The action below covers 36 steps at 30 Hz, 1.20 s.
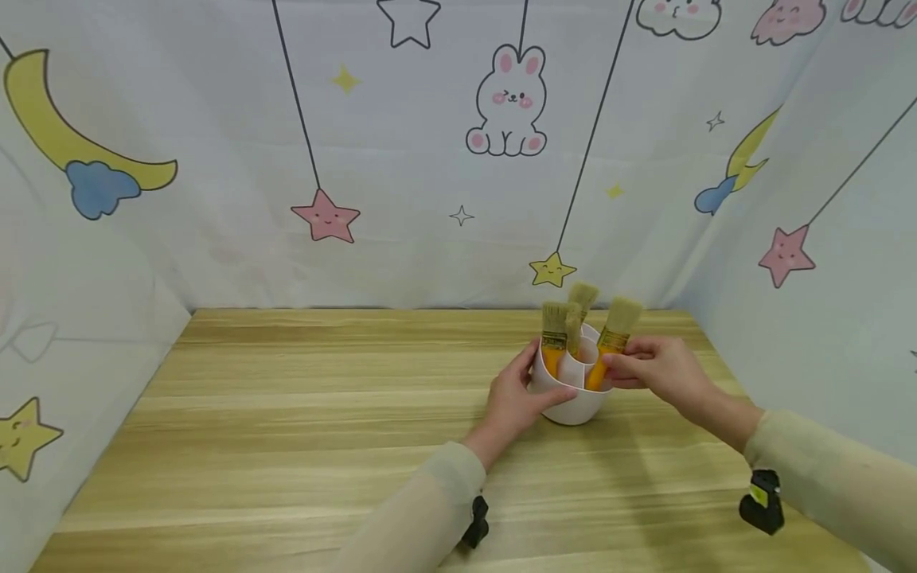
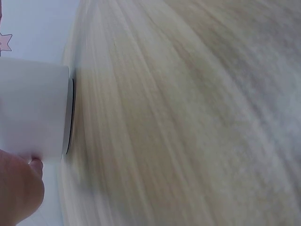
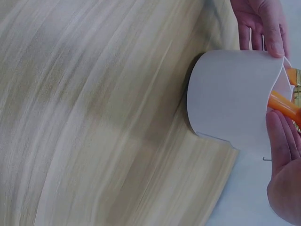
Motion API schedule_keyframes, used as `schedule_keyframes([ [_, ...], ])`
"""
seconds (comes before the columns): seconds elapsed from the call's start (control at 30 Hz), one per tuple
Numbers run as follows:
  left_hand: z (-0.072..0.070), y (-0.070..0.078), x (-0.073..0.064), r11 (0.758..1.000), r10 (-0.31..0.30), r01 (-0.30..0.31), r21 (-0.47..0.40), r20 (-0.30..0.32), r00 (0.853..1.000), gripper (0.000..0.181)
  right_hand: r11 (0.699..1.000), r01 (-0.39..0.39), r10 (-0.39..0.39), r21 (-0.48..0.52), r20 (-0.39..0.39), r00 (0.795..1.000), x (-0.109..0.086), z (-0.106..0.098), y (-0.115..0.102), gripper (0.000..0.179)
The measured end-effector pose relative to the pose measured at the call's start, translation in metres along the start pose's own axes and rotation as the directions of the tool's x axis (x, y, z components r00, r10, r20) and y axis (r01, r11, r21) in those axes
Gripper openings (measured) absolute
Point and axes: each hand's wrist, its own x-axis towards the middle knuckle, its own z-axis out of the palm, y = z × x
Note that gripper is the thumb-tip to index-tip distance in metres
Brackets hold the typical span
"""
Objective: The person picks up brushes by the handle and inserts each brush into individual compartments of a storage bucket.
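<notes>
A white divided brush holder (image 1: pixel 573 408) stands on the wooden table. My left hand (image 1: pixel 510 399) grips it from the left, thumb at the near rim and fingers round the far side. With my right hand (image 1: pixel 668 368) I pinch the orange handle of a flat paintbrush (image 1: pixel 620 320), bristles up, its lower end inside the right compartment. In the right wrist view that orange handle (image 3: pixel 283 104) slants in over the rim. Another wide paintbrush (image 1: pixel 555 322) leans at the left of the holder. A narrower brush (image 1: pixel 574 325) and one more brush (image 1: pixel 584 295) stand behind it.
The wooden table (image 1: pixel 301 430) stretches far to the left of the holder. A white cloth backdrop (image 1: pixel 415 143) with printed stars, moons and a rabbit hangs along the back edge and both sides. Black wrist cameras (image 1: pixel 763 501) sit on both sleeves.
</notes>
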Motion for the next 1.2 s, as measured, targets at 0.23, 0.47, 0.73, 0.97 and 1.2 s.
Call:
schedule_keyframes([
  [0.23,-0.0004,-0.0006,-0.0001,1.0,-0.018,0.018,0.003,0.008,1.0,0.095,0.997,-0.031,0.026,0.066,0.071,0.997,0.0009,-0.0012,-0.0014,0.031],
  [0.47,0.0003,-0.0004,0.0001,1.0,-0.003,0.003,0.005,0.004,1.0,0.094,0.993,-0.055,0.042,0.107,0.115,0.992,-0.0015,-0.0028,-0.002,0.032],
  [0.73,0.0001,0.0004,0.0001,1.0,-0.015,0.015,0.019,0.008,1.0,0.096,0.994,-0.064,0.05,0.092,0.139,0.989,-0.0024,-0.0048,-0.0012,0.039],
  [0.97,0.0,-0.0006,0.0006,1.0,-0.024,0.023,0.019,0.007,1.0,0.094,0.995,-0.063,0.051,0.078,0.144,0.988,-0.004,-0.0059,-0.0019,0.043],
  [1.2,-0.0017,0.0022,-0.0015,1.0,-0.017,0.017,0.0,0.014,1.0,0.094,0.996,-0.055,0.045,0.076,0.136,0.99,-0.007,-0.0102,-0.0013,0.044],
])
